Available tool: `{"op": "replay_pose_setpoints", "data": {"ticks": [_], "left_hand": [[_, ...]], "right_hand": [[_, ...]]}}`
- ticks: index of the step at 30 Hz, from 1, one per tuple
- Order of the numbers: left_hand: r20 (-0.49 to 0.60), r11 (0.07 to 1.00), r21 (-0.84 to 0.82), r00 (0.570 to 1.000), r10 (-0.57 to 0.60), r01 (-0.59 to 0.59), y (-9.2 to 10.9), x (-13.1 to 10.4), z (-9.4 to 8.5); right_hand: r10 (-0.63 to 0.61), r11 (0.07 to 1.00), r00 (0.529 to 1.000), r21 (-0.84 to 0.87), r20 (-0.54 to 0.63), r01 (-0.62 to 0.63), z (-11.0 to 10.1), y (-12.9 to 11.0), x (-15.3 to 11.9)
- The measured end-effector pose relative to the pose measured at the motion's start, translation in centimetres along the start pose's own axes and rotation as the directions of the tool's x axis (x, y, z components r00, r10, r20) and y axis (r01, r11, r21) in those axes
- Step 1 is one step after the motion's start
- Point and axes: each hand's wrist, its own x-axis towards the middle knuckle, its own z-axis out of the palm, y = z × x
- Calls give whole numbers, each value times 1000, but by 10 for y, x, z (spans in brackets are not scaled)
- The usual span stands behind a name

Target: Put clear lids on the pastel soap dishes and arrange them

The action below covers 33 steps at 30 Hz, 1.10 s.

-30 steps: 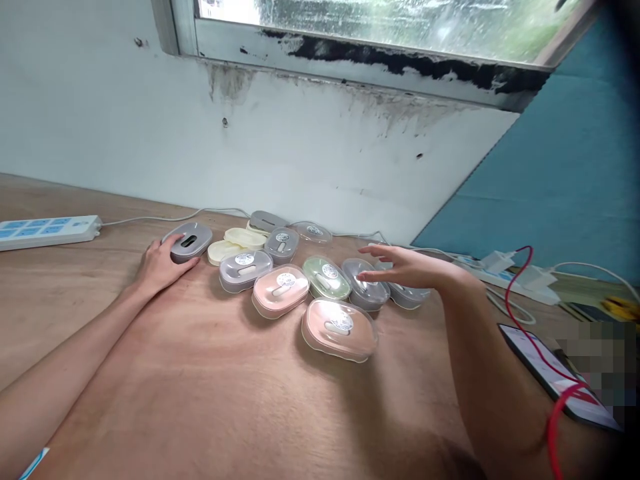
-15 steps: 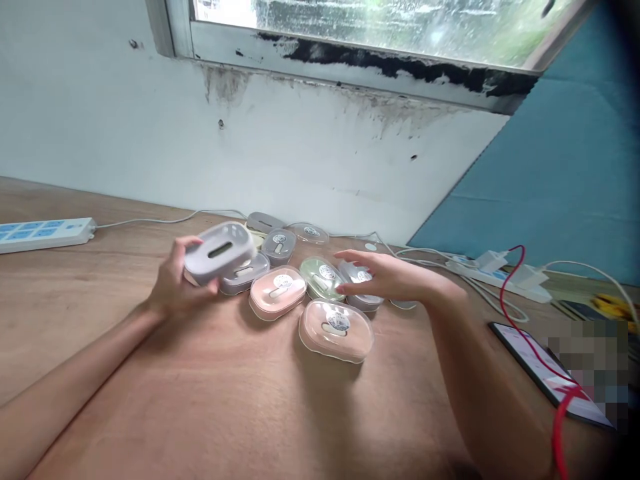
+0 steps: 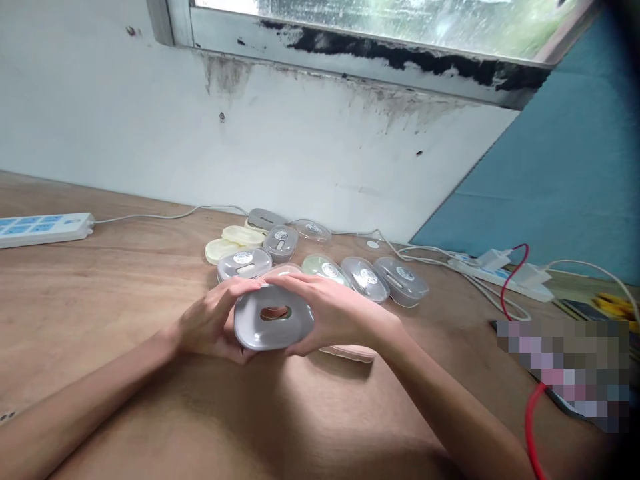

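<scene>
A grey oval soap box (image 3: 254, 331) with a slot through its middle is held up above the table, tilted so that its slotted face points toward me. My left hand (image 3: 213, 320) grips its left end, thumb and fingers closed on the rim. Around the right end, my right hand (image 3: 337, 310) is closed as well. Behind the held box, a pink soap box (image 3: 283, 269) is mostly covered. Another pink soap box (image 3: 353, 351) shows only its lower edge under my right hand. A green soap box (image 3: 325, 267) with a clear lid sits just beyond.
Grey lidded soap boxes (image 3: 364, 279) stand at the right and left of the group. Pale yellow oval pieces (image 3: 243, 235) lie behind on the left. Power strips (image 3: 45, 229) and cables run along the wall. A partly blurred phone (image 3: 575, 403) and a red cord (image 3: 533, 427) are at right.
My left hand has brought the grey soap box right and toward me, tilting it up. My right hand has moved left from over the boxes and taken hold of its other end.
</scene>
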Motion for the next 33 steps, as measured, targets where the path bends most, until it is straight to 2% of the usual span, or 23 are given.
{"op": "replay_pose_setpoints", "data": {"ticks": [3, 6, 8, 10, 11, 13, 15, 16, 21, 23, 24, 27, 29, 31, 33], "left_hand": [[-28, 999, 30, 999, 23, -22, -2, 4, -8], [-6, 990, 139, 999, 36, -35, -9, 4, -21], [-31, 972, 231, 999, -26, 32, -18, 0, -32], [-131, 923, 333, 979, -158, 193, -30, -4, -43], [-212, 871, 387, 949, -234, 302, -37, -6, -47], [-379, 718, 450, 842, -385, 531, -49, -9, -53], [-486, 574, 459, 733, -476, 678, -61, -12, -55], [-509, 526, 459, 697, -505, 716, -66, -14, -55], [-501, 399, 464, 606, -618, 791, -87, -29, -49], [-470, 383, 497, 613, -635, 778, -93, -34, -45], [-441, 390, 530, 638, -631, 753, -95, -36, -43], [-291, 466, 637, 752, -592, 614, -98, -35, -37], [-180, 524, 666, 796, -578, 531, -98, -33, -33], [-118, 547, 671, 800, -588, 501, -98, -32, -30], [-128, 533, 664, 783, -609, 524, -99, -32, -29]], "right_hand": [[17, 1000, 999, -11, -29, -17, -1, 5, 1], [82, 996, 993, -37, -82, -85, -10, 11, -1], [149, 985, 980, -61, -131, -158, -19, 18, -5], [230, 966, 962, -81, -147, -244, -27, 26, -11], [274, 953, 952, -93, -138, -288, -31, 30, -14], [357, 922, 928, -121, -105, -368, -37, 41, -19], [426, 891, 902, -140, -73, -432, -40, 50, -24], [458, 875, 887, -145, -60, -462, -41, 54, -26], [578, 800, 815, -180, -19, -572, -49, 62, -33], [606, 776, 795, -206, -19, -596, -52, 62, -36], [619, 765, 785, -216, -16, -607, -53, 63, -37], [635, 753, 772, -227, 7, -618, -54, 68, -40], [623, 767, 782, -219, 30, -603, -52, 71, -40], [607, 784, 793, -211, 59, -584, -49, 74, -39], [595, 795, 800, -199, 75, -573, -46, 75, -37]]}}
